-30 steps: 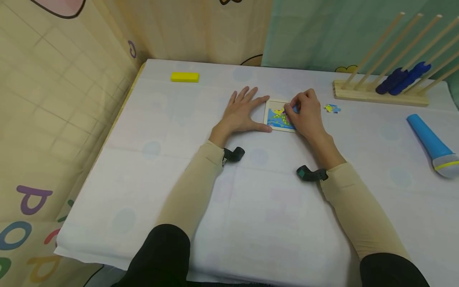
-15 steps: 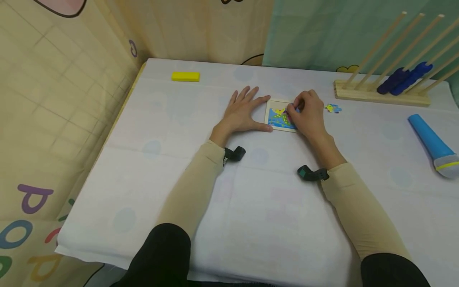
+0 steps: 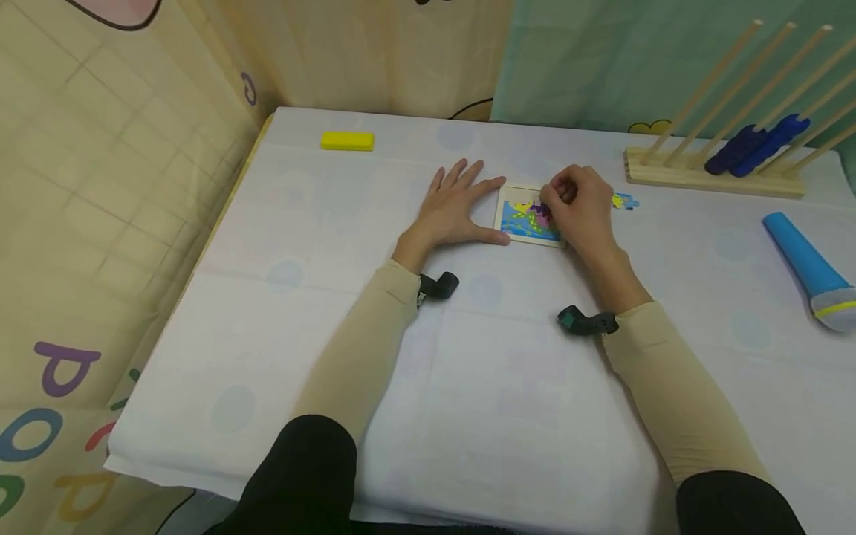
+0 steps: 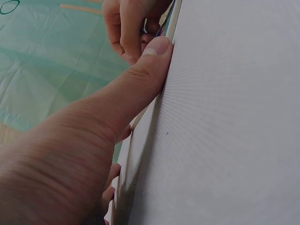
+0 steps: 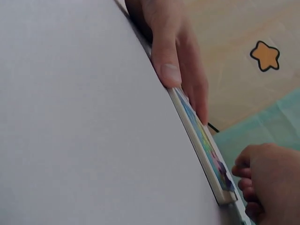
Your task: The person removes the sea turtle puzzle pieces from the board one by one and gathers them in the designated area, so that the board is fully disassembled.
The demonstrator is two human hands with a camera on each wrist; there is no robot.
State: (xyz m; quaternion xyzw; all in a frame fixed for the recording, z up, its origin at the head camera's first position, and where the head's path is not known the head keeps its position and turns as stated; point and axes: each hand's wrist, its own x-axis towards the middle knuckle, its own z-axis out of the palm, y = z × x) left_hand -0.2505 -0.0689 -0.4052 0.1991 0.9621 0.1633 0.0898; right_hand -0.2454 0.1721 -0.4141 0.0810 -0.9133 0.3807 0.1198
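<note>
flanking the puzzle tray [image 3: 522, 195], my right hand [image 3: 583, 206] has curled fingers; from afar i can't tell if it grips anything. my left hand [image 3: 446, 214], fingers spread, touches the left edge. loose pieces [image 3: 626, 201] lie just right of the nearer right hand.

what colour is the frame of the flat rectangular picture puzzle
The thin rectangular frame is pale cream, best seen in the right wrist view.
</note>
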